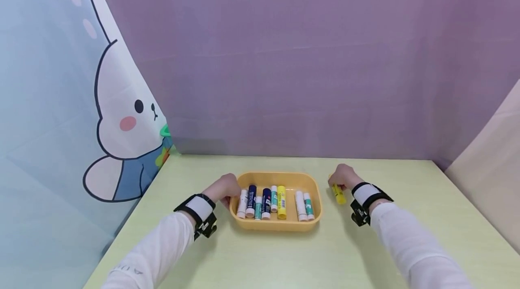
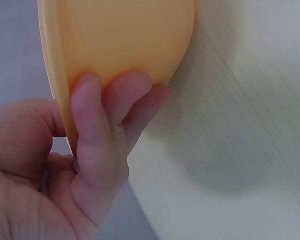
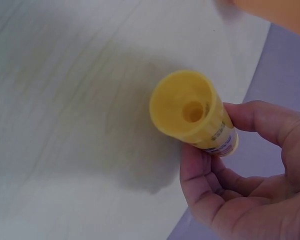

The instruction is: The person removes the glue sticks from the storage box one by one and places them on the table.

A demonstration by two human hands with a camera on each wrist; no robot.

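Note:
My left hand (image 1: 229, 187) pinches the left rim of an orange-yellow tray (image 1: 276, 226), thumb on one side of the wall and fingers on the other in the left wrist view. Just right of the tray, my right hand (image 1: 342, 177) grips a yellow glue stick (image 1: 339, 194) between thumb and fingers. Its hollow round end faces the camera in the right wrist view. Inside the tray lie several glue sticks: dark blue ones (image 1: 251, 201), another yellow one (image 1: 281, 202), and white and teal ones such as a white one (image 1: 300, 205) on the right.
The tray rests on a pale green table (image 1: 276, 262). Behind it hangs a purple cloth (image 1: 300, 67). A blue cloth with a cartoon rabbit (image 1: 127, 113) borders the left side, and a pale cloth (image 1: 491, 167) the right.

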